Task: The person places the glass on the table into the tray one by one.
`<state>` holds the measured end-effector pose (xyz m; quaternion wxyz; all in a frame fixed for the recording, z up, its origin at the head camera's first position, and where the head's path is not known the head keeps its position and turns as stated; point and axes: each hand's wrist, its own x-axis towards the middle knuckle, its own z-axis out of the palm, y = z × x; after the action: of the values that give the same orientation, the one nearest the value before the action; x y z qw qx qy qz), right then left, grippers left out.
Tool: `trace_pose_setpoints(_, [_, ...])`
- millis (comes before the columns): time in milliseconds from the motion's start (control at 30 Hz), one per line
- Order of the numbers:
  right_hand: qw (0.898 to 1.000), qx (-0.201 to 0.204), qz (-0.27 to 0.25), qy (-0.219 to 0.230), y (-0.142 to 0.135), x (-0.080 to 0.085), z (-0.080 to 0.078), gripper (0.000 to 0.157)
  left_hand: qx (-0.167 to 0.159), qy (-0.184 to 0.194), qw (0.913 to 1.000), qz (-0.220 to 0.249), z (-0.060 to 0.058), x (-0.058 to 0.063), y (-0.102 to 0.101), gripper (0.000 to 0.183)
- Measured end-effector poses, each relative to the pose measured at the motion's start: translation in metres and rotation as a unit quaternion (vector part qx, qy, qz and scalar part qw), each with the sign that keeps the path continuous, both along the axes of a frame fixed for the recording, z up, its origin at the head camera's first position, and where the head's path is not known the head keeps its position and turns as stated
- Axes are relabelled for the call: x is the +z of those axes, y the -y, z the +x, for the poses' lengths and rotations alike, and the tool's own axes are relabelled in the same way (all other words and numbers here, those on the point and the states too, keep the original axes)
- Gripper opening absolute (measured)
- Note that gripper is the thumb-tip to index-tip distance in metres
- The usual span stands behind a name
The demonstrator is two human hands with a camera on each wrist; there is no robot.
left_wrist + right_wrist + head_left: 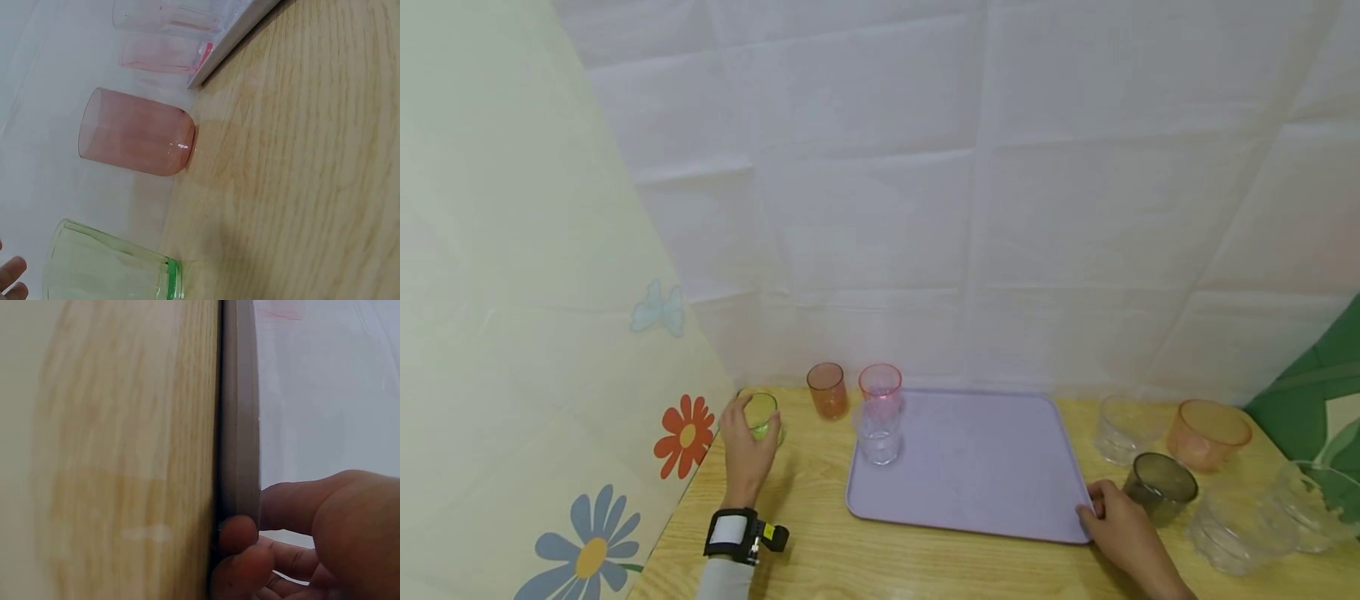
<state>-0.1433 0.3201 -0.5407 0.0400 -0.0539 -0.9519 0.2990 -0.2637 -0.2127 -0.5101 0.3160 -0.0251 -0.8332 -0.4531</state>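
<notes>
My left hand (750, 446) reaches around a green glass (764, 414) at the table's far left, thumb and fingers spread on either side. In the left wrist view its fingertips (14, 273) show above the rim of that glass, with a gap between. On the right, my other hand (1120, 525) grips the lavender tray (970, 467) at its near right corner. The right wrist view shows fingertips (240, 532) hooked under the tray's edge (240, 425). A clear glass (880, 446) and a pink glass (880, 383) stand at the tray's left side.
Between green glass and tray stands a reddish-brown glass (828, 392). Right of the tray are a dark grey glass (1161, 492), an orange bowl (1206, 437), a clear glass (1123, 433) and more clear glassware (1232, 533). A pale sheet (865, 208) hangs behind the wooden table.
</notes>
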Motion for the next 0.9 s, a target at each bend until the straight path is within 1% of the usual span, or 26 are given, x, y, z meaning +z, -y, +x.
trace_pose_setpoints(100, [1.0,0.002,0.0,-0.008,0.0,0.0,0.0,0.031,0.004,0.018,0.9998,0.008,-0.001,-0.002,0.003,0.073])
trace_pose_setpoints(200, [1.0,0.003,-0.001,-0.015,0.001,0.001,0.0,0.03,0.007,0.021,0.9997,0.013,-0.002,-0.005,0.004,0.08])
trace_pose_setpoints(300, [1.0,0.002,-0.001,-0.017,0.002,0.002,0.0,0.029,0.013,0.016,0.9997,0.014,-0.004,-0.008,0.005,0.083])
trace_pose_setpoints(433, [1.0,0.001,-0.001,-0.008,0.001,0.002,0.0,0.031,0.023,0.011,0.9995,0.017,-0.007,-0.013,0.006,0.085])
trace_pose_setpoints(567, [1.0,-0.001,-0.002,0.005,0.0,0.001,-0.001,0.033,0.027,0.015,0.9992,0.024,-0.01,-0.019,0.009,0.086])
trace_pose_setpoints(667, [1.0,-0.003,-0.002,0.009,0.0,0.0,-0.001,0.033,0.026,0.029,0.9987,0.032,-0.011,-0.022,0.011,0.088])
trace_pose_setpoints(900, [1.0,-0.001,-0.001,0.006,0.0,-0.001,-0.002,0.033,0.025,0.08,0.9949,0.057,-0.012,-0.028,0.016,0.095])
